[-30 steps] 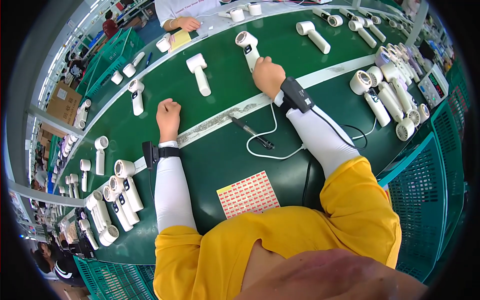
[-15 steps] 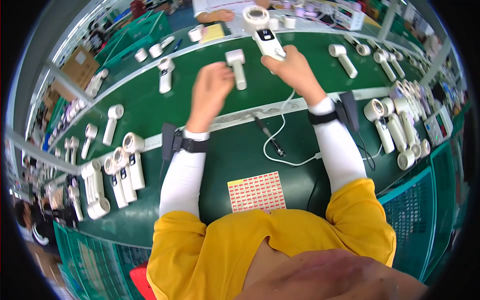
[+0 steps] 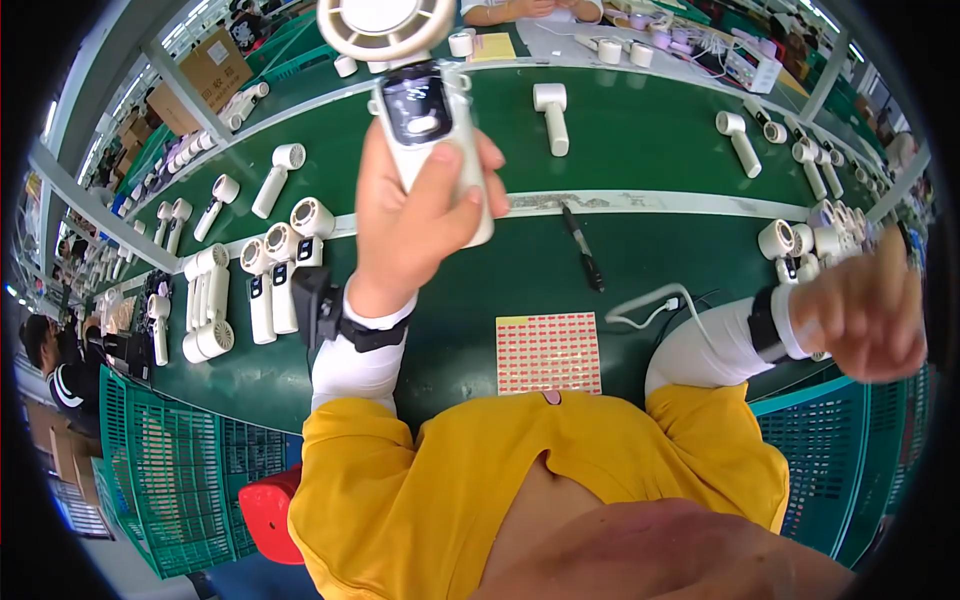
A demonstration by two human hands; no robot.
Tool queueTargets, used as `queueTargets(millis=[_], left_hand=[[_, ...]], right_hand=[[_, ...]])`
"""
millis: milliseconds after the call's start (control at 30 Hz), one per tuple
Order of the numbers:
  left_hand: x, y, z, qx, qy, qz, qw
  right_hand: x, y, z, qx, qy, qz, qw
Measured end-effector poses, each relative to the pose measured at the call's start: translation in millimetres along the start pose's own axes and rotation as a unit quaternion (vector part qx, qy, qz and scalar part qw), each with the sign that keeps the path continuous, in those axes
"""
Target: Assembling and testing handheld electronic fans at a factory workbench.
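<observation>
My left hand (image 3: 405, 220) is wrapped round the handle of a white handheld fan (image 3: 440, 150), lifted over the table. The fan's round head is up and its dark display panel faces me; the thumb lies on the handle below the panel. My right hand (image 3: 862, 315) is out at the right, near a cluster of white fans (image 3: 780, 240). It is a little blurred, with fingers apart and no object visible in it. A white charging cable (image 3: 640, 302) lies looped beside my right forearm. Another white fan (image 3: 555, 120) lies further back on the green surface.
A sheet of red-marked stickers (image 3: 548, 355) lies close to my body, with a black marker pen (image 3: 582, 250) beyond it. Several fans (image 3: 262, 305) stand grouped at left. Green crates (image 3: 185, 480) flank me. A co-worker's hands (image 3: 530, 10) show across the table.
The raised fan has passed from my right hand to my left and come closer. My right hand has swung out to the right. The cable has dropped onto the table, and the view has shifted.
</observation>
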State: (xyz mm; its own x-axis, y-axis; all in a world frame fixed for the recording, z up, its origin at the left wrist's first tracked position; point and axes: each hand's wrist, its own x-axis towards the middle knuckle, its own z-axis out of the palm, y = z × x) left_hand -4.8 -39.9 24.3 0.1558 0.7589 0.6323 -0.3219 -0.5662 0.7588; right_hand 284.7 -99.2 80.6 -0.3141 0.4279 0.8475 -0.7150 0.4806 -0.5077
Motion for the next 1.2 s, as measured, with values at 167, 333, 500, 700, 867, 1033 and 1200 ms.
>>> queueTargets(millis=[167,333,500,700,867,1033,1200], left_hand=[[-8,-12,16,-0.05,-0.04,-0.038,0.997],[-18,-18,29,-0.085,-0.088,-0.047,0.991],[-22,-18,32,-0.034,-0.138,-0.009,0.99],[-26,-21,38,-0.046,-0.152,-0.024,0.987],[-28,-16,40,-0.049,-0.159,-0.07,0.984],[-27,-14,40,-0.066,-0.146,-0.104,0.982],[-27,-15,41,-0.07,-0.148,-0.088,0.983]], right_hand=[[-29,10,-20,-0.059,0.02,-0.036,0.997],[25,75,25,-0.37,0.196,0.129,0.899],[28,94,19,-0.422,0.192,0.087,0.882],[27,103,16,-0.363,0.145,0.045,0.919],[29,103,17,-0.28,0.098,0.09,0.951],[30,106,9,-0.298,0.114,0.108,0.941],[32,107,10,-0.281,0.128,0.103,0.945]])
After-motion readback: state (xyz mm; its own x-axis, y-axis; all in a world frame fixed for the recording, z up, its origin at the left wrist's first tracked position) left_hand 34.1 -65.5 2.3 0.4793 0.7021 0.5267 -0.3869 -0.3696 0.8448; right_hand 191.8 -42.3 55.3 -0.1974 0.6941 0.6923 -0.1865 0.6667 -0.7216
